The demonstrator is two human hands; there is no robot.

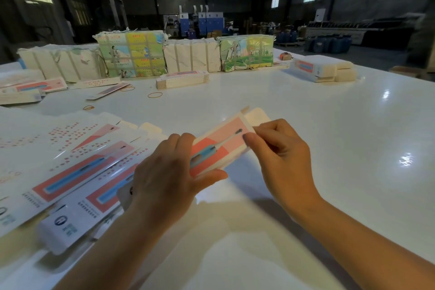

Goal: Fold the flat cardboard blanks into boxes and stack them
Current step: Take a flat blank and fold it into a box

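Pink-and-coral cardboard, printed w/ a blue toothbrush: that was the long narrow carton blank (217, 146) held just above the glossy white table (329, 136), near the front centre, tilted so its far end ran up and to the right. The left hand (169, 172) gripped its near end, thumb under the lower edge and fingers curled over the top. The right hand (280, 150) pinched the far end betw. thumb and fingertips, next to the pale unprinted end flaps (257, 116) that stuck out beyond it.

To the left, touching the left forearm, lay a fanned spread of flat white blanks (70, 172) w/ the same pink-and-blue print, overlapping each other (how many, can't tell). Further out on the table lay loose orange rubber bands (155, 95), then a short banded pile of flat blanks (182, 80) at mid-table, and a few more flat cartons (33, 88) at the left edge.

Off to the right, well apart from the hands, sat a neat stack of white cartons w/ a pink top panel (315, 69). Behind everything ran a row of strapped paper-wrapped bundles (131, 54), some plain white, some w/ green-and-yellow pictures. Beyond the table, a dim warehouse w/ blue machines (207, 22) at the back.
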